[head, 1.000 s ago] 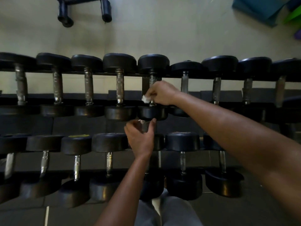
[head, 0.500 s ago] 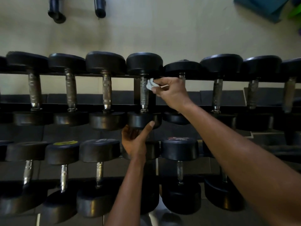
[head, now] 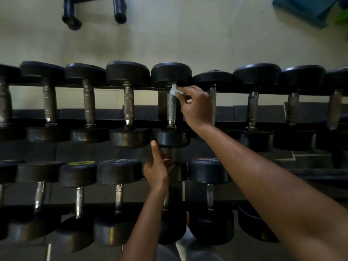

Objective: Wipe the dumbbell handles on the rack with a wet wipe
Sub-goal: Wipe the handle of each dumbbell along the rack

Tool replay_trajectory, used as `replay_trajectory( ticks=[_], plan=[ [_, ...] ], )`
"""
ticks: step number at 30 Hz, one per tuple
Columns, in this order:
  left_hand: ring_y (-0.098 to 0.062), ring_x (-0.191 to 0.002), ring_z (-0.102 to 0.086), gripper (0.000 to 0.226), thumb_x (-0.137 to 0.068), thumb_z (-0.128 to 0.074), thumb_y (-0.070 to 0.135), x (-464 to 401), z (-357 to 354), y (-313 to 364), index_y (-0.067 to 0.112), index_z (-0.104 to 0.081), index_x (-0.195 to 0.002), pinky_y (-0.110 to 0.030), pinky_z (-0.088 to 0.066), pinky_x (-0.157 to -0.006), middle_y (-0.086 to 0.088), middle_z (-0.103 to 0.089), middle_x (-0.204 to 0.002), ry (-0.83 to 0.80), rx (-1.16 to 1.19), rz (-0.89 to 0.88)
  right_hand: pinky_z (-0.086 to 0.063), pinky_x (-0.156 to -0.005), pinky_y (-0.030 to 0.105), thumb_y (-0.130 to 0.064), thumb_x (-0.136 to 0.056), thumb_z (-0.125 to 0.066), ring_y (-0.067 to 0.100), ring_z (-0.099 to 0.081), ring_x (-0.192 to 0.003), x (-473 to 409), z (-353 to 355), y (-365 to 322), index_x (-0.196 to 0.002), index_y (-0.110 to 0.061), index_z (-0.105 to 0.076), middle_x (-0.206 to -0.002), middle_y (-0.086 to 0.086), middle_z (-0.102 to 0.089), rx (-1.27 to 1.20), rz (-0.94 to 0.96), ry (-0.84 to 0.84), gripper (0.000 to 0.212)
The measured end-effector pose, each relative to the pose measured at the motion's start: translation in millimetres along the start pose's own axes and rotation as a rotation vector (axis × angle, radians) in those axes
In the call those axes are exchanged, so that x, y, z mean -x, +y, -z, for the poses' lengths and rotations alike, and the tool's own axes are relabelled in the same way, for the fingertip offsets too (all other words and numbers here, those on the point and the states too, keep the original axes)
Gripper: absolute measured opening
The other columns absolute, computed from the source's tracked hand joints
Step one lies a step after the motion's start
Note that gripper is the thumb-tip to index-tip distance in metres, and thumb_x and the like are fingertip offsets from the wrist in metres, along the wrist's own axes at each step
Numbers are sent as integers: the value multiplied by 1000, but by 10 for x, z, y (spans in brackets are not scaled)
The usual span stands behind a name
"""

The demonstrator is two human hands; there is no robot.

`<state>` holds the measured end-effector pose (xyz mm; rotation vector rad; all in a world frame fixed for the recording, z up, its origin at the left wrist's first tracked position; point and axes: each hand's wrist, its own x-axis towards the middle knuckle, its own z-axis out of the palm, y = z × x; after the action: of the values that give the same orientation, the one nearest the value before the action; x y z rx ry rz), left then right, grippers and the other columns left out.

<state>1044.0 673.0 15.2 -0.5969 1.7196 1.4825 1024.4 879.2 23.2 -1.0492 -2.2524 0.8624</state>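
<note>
A two-tier rack (head: 143, 88) holds rows of black dumbbells with metal handles. My right hand (head: 196, 107) pinches a small white wet wipe (head: 174, 90) against the far end of the knurled handle (head: 171, 108) of a dumbbell in the middle of the upper row. My left hand (head: 157, 167) reaches up under that dumbbell's near head (head: 170, 137); its thumb touches the head's lower left edge and its fingers curl beneath it, partly hidden in shadow.
More dumbbells line the upper row left and right, such as the neighbour handle (head: 129, 106). The lower row (head: 118, 193) sits closer to me. Beyond the rack lie a pale floor, black equipment legs (head: 74, 19) and a blue mat (head: 308, 8).
My right hand has slid the wipe from the near end of the handle up to its far end. My left hand has moved up from the lower tier to the underside of the dumbbell's near head.
</note>
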Motion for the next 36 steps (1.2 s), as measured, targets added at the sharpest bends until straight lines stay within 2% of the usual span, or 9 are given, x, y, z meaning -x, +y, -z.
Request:
replay_trajectory(
  ticks=[2,4,6,9,13,20,26,31,36],
  plan=[
    [-11,-96,-70,50,-89,-75,69,183,96,191,23,-70,-109,-23,-58,-86,3,-73,-108,130,-404,-452,-59,-78,26,-25,-99,-75,9,-71,-93,-19,-35,-46,-117,-20,-81,-108,-7,-78,5,-2,29,20],
    [-4,-104,-59,57,-86,-86,56,177,97,449,20,-65,-125,-6,-46,-85,6,-61,-122,71,-719,-695,-58,-75,28,-27,-99,-75,9,-69,-91,-36,-75,-103,-116,-22,-81,-108,-7,-76,10,-17,-23,18],
    [-3,-102,-62,62,-79,-93,51,104,43,691,17,-70,-126,-9,-48,-84,7,-65,-119,-3,-864,-634,-53,-71,23,-29,-99,-75,9,-65,-92,-58,-98,-142,-114,-23,-81,-111,-4,-73,33,-43,-82,18],
    [-1,-77,-71,39,-70,-100,42,32,-41,890,20,-76,-92,-21,-61,-69,9,-74,-85,-42,-888,-523,-47,-69,23,-35,-98,-76,12,-66,-94,-102,-100,-124,-110,-26,-81,-114,-5,-72,97,-65,-105,16],
    [-2,-61,-66,37,-68,-102,38,42,-103,996,20,-69,-70,-9,-40,-45,9,-69,-67,-32,-942,-519,-47,-71,23,-33,-98,-75,13,-67,-95,-153,-44,-95,-107,-26,-81,-113,-6,-72,135,-40,-163,14],
    [-5,-61,-62,47,-63,-104,44,17,-136,1080,19,-65,-71,-17,-38,-48,5,-68,-70,-18,-991,-423,-58,-77,35,-42,-96,-76,15,-68,-96,9,126,-140,-107,-34,-78,-109,-9,-74,254,-48,-427,14],
    [-6,-77,-65,39,-71,-101,33,30,-164,1099,18,-69,-89,-17,-42,-55,6,-64,-79,-39,-1000,-387,-53,-73,30,-50,-96,-75,9,-67,-92,252,294,51,-103,-35,-76,-100,-11,-70,175,-347,-663,17],
    [-10,-80,-67,41,-71,-102,33,-5,-181,1085,16,-72,-94,-17,-42,-55,4,-68,-84,-15,-1005,-360,-58,-88,34,-38,-90,-84,11,-70,-102,179,267,45,-103,-27,-77,-104,-8,-74,-91,-451,-682,19],
    [-8,-78,-64,36,-74,-100,27,-41,-188,1073,17,-70,-91,-18,-42,-55,4,-66,-84,5,-1006,-357,-58,-89,35,-31,-92,-83,11,-70,-96,124,162,95,-108,-26,-72,-101,-5,-74,-103,-522,-684,21]
  ],
)
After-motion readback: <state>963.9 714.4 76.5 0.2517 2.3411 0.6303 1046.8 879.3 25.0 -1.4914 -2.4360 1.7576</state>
